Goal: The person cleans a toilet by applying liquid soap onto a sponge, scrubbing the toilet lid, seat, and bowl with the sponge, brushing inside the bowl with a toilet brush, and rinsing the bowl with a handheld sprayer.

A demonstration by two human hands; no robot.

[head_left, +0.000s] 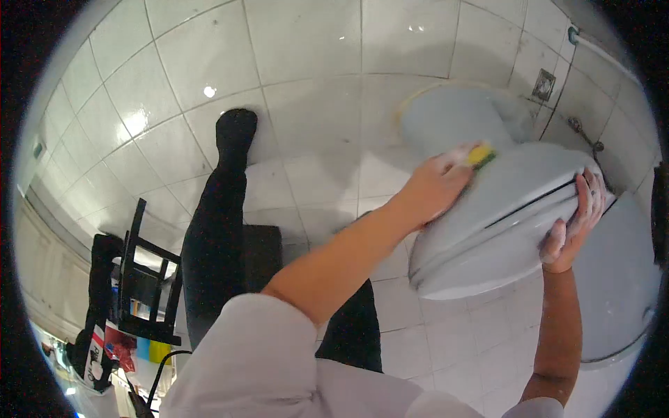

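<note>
My left hand (446,177) is closed around a yellow sponge with a green scouring side (480,156). It presses the sponge against the outer side of the white toilet bowl (529,161), with whitish foam on the fingers. My right hand (577,221), also foamy, grips the edge of the toilet seat and lid (481,261). Its fingers reach into the dark gap beside the bowl rim, and the thumb lies on the lid. The toilet base (449,115) meets the tiled floor beyond my left hand.
The toilet tank (617,279) stands at the right. A floor drain (544,84) and a metal valve (584,132) lie near the wall. My black-clad leg (216,209) stretches across white tiles (306,42). A black stool (150,279) and assorted items stand at the left.
</note>
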